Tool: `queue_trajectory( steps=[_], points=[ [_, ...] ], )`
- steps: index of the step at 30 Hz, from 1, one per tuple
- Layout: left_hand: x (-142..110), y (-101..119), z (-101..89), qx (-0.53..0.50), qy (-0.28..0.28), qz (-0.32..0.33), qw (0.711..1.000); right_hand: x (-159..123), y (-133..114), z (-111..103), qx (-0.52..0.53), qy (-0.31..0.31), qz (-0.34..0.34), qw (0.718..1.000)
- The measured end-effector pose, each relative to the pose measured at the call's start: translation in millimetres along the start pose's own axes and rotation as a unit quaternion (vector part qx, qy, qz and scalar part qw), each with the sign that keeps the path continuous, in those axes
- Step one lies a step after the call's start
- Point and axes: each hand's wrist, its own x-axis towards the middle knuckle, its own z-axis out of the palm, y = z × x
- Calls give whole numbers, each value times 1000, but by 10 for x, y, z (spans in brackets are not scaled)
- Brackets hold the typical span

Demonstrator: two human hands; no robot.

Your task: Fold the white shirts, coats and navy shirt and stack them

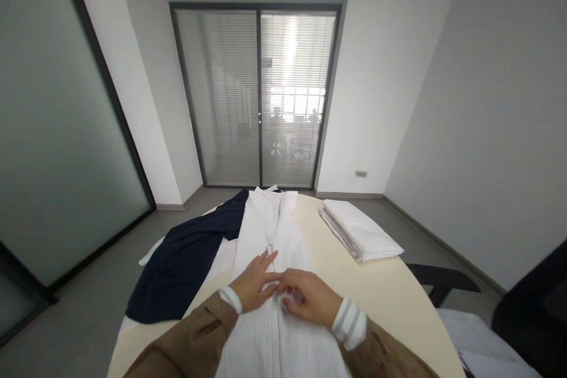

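A white button-up shirt lies stretched out lengthwise on a round cream table, collar at the far end. Both my hands meet at its front placket near the middle. My left hand lies on the cloth with fingers stretched toward the placket. My right hand is curled, its fingers pinched on the placket edge where the two hands touch. Brown sleeves with striped cuffs cover both forearms.
A dark navy garment lies over the table's left side, partly over white cloth. A stack of folded white garments sits at the far right. A dark chair stands to the right. Glass doors with blinds are behind.
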Motion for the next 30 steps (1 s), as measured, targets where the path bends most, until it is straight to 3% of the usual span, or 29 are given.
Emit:
queue_trajectory(
  steps=[2,5,10,15,17,21,25,30],
  points=[
    [5,35,-44,-8,-19,-6,1000,-8,78,-70,-63,48,38,996],
    [-9,114,-150,-23,-50,-1,999,-34,181,-127,-88,39,69,993],
    [-41,348,-323,-43,-70,47,996,-90,248,-134,-12,-59,84,995],
    [115,520,-329,16,-15,54,998,-126,377,-123,145,-135,132,971],
    [201,490,-267,47,34,51,997,-108,487,-132,176,-88,166,966],
    [278,299,-41,75,119,10,990,-9,829,-186,125,112,209,963],
    [262,137,164,75,87,-33,993,204,1285,-291,64,216,259,939],
    [265,89,196,56,73,-46,995,675,1816,-534,26,256,300,918]
  ],
)
